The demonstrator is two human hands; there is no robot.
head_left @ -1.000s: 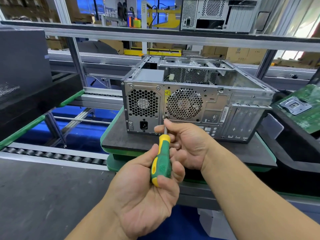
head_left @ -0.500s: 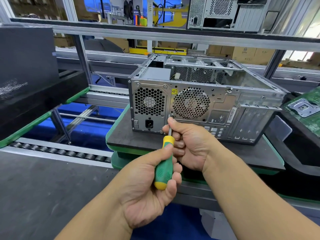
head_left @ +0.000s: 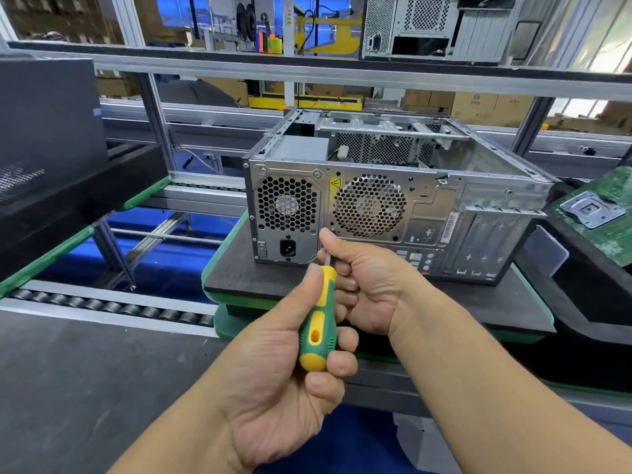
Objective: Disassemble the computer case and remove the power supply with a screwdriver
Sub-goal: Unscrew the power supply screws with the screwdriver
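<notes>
On a black, green-edged pallet (head_left: pixel 478 304) by the roller conveyor (head_left: pixel 113 307), the computer case (head_left: pixel 386 200) sits open-topped, rear panel facing the person, its power supply (head_left: pixel 289 213) at the left. The left hand (head_left: pixel 284 367) grips the screwdriver (head_left: pixel 316 331); the right hand (head_left: pixel 362 285) pinches its shaft. A circuit board (head_left: pixel 602 213) lies right, and another case (head_left: pixel 441 27) stands on the shelf above.

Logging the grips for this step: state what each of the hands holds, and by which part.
The left hand grips the green-and-yellow plastic-handled screwdriver by its handle. The right hand pinches its metal shaft just above the handle.
</notes>
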